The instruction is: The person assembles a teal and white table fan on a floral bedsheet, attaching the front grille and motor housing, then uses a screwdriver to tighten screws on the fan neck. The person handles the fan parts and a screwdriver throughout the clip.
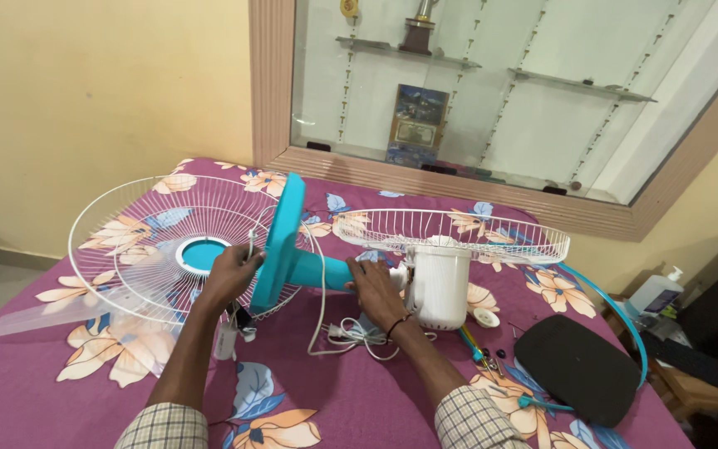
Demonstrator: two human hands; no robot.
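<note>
A partly dismantled table fan lies on a purple floral bedsheet (351, 399). My left hand (230, 274) grips the edge of the fan's turquoise base (280, 241), which stands on its side. My right hand (374, 291) rests on the turquoise stem (330, 273) where it joins the white motor housing (440, 283). The rear wire guard (459, 233) sits on top of the motor housing. The front wire guard (139, 241), with a turquoise centre cap, leans behind the base. A white power cord (351, 337) lies coiled under my right wrist.
A clear fan blade (51, 308) lies at the left. A black oval pad (579, 366), a turquoise guard ring (625, 320), a white round nut (486, 317) and small tools (479, 349) lie at the right. A pump bottle (656, 291) stands beyond the bed edge. A glass-fronted wall niche (492, 91) is behind.
</note>
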